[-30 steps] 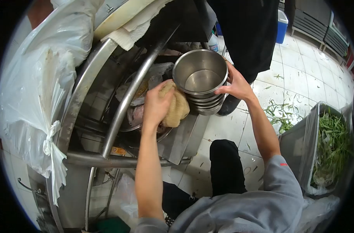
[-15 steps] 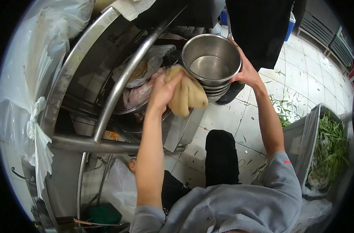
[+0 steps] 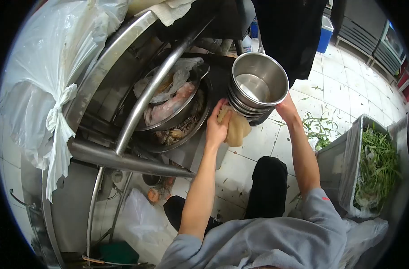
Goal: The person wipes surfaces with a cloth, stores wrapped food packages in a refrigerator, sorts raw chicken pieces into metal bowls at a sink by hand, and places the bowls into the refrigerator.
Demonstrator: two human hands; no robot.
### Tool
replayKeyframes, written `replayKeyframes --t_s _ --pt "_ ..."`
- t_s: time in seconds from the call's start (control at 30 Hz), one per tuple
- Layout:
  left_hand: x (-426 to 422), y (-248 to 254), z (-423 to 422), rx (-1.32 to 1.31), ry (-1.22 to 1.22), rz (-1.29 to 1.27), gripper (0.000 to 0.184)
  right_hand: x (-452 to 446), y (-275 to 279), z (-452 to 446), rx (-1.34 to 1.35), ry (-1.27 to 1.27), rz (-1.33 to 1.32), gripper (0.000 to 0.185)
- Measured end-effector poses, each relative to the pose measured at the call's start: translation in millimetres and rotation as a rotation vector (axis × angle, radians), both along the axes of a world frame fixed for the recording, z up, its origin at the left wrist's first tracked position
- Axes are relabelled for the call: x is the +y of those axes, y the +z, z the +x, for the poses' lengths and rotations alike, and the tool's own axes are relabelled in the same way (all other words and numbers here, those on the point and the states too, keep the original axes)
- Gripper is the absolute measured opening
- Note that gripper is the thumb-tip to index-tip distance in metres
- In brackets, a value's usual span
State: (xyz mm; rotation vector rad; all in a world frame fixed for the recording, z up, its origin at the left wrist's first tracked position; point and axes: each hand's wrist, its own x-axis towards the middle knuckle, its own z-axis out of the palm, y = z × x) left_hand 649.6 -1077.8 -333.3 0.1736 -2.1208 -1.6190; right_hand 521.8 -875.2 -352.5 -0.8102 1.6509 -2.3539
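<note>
A stack of round steel pots (image 3: 260, 83) stands at centre, its top pot showing an empty inside. My right hand (image 3: 287, 109) is closed on the right rim of the stack, with its fingers partly hidden behind the metal. Against the lower left side of the stack, my left hand (image 3: 218, 123) grips a tan cloth (image 3: 237, 130), which hangs down from the fingers. Left of my left hand, a steel bowl (image 3: 162, 126) holds pinkish meat (image 3: 172, 106) and a clear plastic bag (image 3: 179, 71); it rests over a larger bowl with dark contents.
A curved metal rail (image 3: 146, 96) crosses the left side, beside a tied white plastic bag (image 3: 56, 107). A grey bin (image 3: 339, 163) with green leaves is at right. Someone in black trousers (image 3: 287, 36) stands beyond the pots. Leaf scraps (image 3: 321, 130) litter the tiled floor.
The pot stack has moved right and slightly down, with my right hand on it. My left hand and the cloth have moved right, against the stack's side. More of the bowls is visible.
</note>
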Motion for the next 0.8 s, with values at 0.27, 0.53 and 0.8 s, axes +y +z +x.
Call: replayKeyframes --t_s 0.27,0.53,0.8 --pt "12 -28 12 -0.031 0.087 -0.093 0.041 5 -52 17 -0.157 0.11 -0.392 0.092" --pt "29 -52 74 -0.167 0.016 0.347 0.047 22 -9 106 -0.586 -0.147 -0.389 0.074" --pt "49 -113 194 -0.557 0.217 0.558 0.045 6 -46 211 -0.588 -0.213 0.204 0.035"
